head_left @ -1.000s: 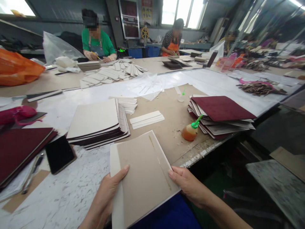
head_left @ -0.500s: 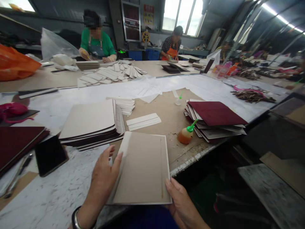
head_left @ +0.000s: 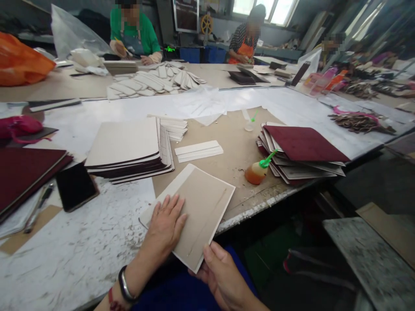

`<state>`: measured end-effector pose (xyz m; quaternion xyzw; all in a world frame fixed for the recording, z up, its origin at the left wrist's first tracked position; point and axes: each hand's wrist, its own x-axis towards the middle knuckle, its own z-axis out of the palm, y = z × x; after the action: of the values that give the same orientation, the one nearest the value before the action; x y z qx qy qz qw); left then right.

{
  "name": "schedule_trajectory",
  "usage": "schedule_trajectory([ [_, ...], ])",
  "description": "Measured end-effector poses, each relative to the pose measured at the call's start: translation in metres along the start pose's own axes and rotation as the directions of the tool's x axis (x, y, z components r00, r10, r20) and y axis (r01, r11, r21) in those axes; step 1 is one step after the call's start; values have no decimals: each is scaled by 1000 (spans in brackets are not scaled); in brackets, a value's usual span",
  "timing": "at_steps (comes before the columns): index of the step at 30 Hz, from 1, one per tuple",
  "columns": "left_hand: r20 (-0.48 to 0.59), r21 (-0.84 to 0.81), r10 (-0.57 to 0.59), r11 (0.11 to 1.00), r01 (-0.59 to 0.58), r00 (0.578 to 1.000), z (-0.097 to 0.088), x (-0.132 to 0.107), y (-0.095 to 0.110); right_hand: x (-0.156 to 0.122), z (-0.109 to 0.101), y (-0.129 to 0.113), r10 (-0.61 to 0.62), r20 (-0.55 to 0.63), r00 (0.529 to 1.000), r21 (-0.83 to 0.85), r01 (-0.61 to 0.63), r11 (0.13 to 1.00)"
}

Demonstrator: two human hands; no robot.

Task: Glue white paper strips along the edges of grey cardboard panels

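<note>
A beige cardboard panel [head_left: 207, 203] with a pale border lies at a slant over the table's front edge. Two thin brownish streaks, like glue, run along its right side. My left hand [head_left: 168, 220] rests flat on its left part, fingers stretched out. At the lower corner my right hand [head_left: 217, 263] pinches the panel, thumb on top and fingers underneath. Beyond the panel lie some white strips [head_left: 199, 151]. To its right stands a squeeze bottle [head_left: 256, 172] with amber liquid and a green nozzle.
A stack of pale panels [head_left: 126, 142] is at left, a pile of maroon covers [head_left: 308, 144] at right. A phone [head_left: 76, 185], a pen [head_left: 39, 207] and a maroon folder [head_left: 29, 177] lie at far left. Co-workers [head_left: 132, 39] sit across the table.
The panel has turned clockwise, its top swinging right. My left hand has moved from its left edge onto its surface. My right hand still grips its corner. The camera view has tilted down.
</note>
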<state>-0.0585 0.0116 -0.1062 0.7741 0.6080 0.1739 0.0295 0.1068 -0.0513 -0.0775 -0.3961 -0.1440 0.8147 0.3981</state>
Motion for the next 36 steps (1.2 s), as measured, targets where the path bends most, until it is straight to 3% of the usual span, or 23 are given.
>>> schedule_trajectory([
  [3,-17,-33,72,997,-73,997,-6,3,-4,1,4,7,-1,44,999,14,0,1000],
  [6,14,10,116,993,-116,993,-10,3,-5,3,2,15,88,27,996,-5,-88,996],
  [8,35,57,128,990,-130,991,-9,2,-4,3,-5,16,208,24,978,-158,-202,967],
  [10,38,87,127,988,-130,991,-7,0,-4,1,-16,9,309,32,951,-397,-272,877],
  [12,34,97,120,988,-123,992,-4,-1,-4,-2,-28,-9,300,20,954,-625,-223,749],
  [13,31,96,118,988,-121,992,-4,-1,-4,-3,-33,-22,225,4,974,-720,-153,677],
  [15,19,89,121,989,-122,992,-3,-2,-4,-3,-41,-53,-75,-17,997,-877,21,479],
  [16,8,85,124,989,-124,992,-3,-2,-4,-1,-44,-68,-260,1,966,-934,94,346],
  [18,-22,76,128,989,-126,992,-3,-2,-4,6,-48,-95,-559,112,822,-983,174,59],
  [20,-55,66,132,990,-129,990,-2,-2,-4,16,-53,-113,-678,247,693,-969,188,-161],
  [21,-70,59,136,989,-132,988,-1,-3,-5,22,-54,-118,-677,297,674,-955,193,-227],
  [23,-93,45,144,989,-140,985,1,-3,-6,32,-57,-121,-625,327,709,-943,197,-270],
  [25,-103,38,145,989,-141,984,3,-3,-8,40,-57,-120,-594,292,749,-954,189,-231],
  [26,-104,36,143,990,-140,984,4,-3,-8,42,-56,-119,-594,250,764,-968,183,-173],
  [28,-95,36,141,990,-138,985,5,-3,-9,43,-52,-120,-566,109,817,-983,173,61],
  [30,-83,38,151,988,-148,985,5,-3,-10,40,-47,-124,-435,-25,900,-913,157,376],
  [32,-83,47,166,986,-162,983,5,-3,-11,36,-41,-130,-292,-80,953,-784,121,609],
  [34,-94,53,169,985,-165,981,5,-3,-12,36,-38,-134,-201,-88,976,-693,85,716],
  [36,-109,42,173,985,-170,979,6,-3,-12,38,-38,-135,-133,-105,986,-646,34,762],
])
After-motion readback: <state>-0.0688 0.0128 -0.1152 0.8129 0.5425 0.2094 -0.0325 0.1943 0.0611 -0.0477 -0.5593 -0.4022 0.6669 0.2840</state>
